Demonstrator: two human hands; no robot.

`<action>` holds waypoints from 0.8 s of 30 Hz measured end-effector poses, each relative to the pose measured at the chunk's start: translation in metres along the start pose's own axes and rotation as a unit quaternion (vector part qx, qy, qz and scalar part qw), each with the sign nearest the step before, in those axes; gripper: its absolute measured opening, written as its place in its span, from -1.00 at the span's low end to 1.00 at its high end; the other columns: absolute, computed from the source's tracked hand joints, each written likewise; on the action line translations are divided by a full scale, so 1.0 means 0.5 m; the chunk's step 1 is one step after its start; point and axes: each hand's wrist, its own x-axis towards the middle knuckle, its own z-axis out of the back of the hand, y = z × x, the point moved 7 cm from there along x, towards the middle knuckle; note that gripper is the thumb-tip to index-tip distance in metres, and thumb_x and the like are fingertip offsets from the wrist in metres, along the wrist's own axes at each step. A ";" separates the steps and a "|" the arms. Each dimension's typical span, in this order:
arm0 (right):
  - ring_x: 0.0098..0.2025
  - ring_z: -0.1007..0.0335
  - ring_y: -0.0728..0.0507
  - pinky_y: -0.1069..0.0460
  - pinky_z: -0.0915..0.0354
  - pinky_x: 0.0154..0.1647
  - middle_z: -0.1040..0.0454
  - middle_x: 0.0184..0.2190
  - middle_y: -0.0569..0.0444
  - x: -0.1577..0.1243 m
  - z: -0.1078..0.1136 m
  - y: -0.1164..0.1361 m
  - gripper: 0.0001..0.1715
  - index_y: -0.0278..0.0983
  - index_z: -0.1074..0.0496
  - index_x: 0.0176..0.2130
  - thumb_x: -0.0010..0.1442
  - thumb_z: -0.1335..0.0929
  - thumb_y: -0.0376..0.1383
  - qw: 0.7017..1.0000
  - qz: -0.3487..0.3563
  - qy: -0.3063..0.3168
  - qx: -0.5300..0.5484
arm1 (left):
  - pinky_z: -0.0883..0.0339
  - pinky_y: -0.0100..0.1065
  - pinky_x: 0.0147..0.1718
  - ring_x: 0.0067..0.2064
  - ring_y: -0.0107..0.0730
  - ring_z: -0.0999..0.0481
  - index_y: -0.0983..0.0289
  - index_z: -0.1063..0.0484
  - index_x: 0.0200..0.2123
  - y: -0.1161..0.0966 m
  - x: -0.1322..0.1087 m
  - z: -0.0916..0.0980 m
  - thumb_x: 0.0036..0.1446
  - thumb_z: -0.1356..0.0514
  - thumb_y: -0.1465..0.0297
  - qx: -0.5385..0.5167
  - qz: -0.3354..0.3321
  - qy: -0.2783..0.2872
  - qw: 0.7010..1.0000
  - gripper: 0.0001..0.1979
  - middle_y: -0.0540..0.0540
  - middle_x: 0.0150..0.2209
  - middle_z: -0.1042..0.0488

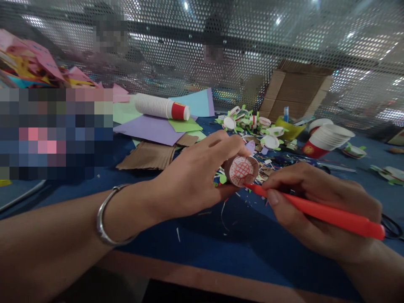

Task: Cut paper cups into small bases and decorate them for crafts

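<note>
My left hand (192,174) grips a cut-down paper cup bottom (242,171) between thumb and fingers, its round face turned toward me. Red crossing lines and small red dots cover that white face, inside a brownish rim. In my right hand (318,210) is a red marker (331,215), held like a pen. Its tip meets the lower edge of the cup bottom; whether it presses on the surface I cannot tell. Past my hands lie several small turtle-like pieces (270,142) made of white cup bottoms with green paper limbs.
A stack of paper cups (154,106) lies on coloured paper (154,129) beside corrugated cardboard (147,155). More nested cups (330,136) lean at right, near a yellow container (288,128). Paper scraps litter the blue table (202,248). A perforated metal screen (176,54) stands behind.
</note>
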 end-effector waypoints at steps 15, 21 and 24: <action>-0.61 -0.41 0.07 0.14 -0.30 -0.51 -0.53 -0.51 0.29 0.003 0.002 0.006 -0.89 -0.14 -0.38 -0.29 0.21 -0.35 -0.38 1.000 0.008 0.001 -0.002 | -0.34 -0.37 -0.14 -0.12 -0.37 -0.44 0.23 -0.43 0.03 -0.011 0.002 0.000 0.15 -0.34 0.46 0.017 -0.026 -0.009 0.999 -0.63 0.04 -0.11 -0.44; -0.60 -0.43 0.05 0.14 -0.30 -0.53 -0.54 -0.50 0.28 0.002 0.003 0.005 -0.87 -0.14 -0.40 -0.29 0.20 -0.35 -0.40 1.000 0.011 -0.002 -0.006 | -0.34 -0.38 -0.10 -0.10 -0.38 -0.44 0.26 -0.42 0.05 -0.008 0.002 -0.003 0.16 -0.35 0.43 0.020 -0.031 -0.007 0.999 -0.61 0.05 -0.10 -0.44; -0.59 -0.44 0.06 0.15 -0.30 -0.52 -0.55 -0.49 0.29 0.001 0.002 0.005 -0.87 -0.14 -0.40 -0.29 0.20 -0.35 -0.40 1.000 0.012 -0.003 -0.004 | -0.34 -0.38 -0.09 -0.10 -0.38 -0.44 0.25 -0.42 0.05 -0.006 0.002 -0.004 0.17 -0.35 0.41 0.017 -0.031 -0.007 0.999 -0.62 0.05 -0.10 -0.44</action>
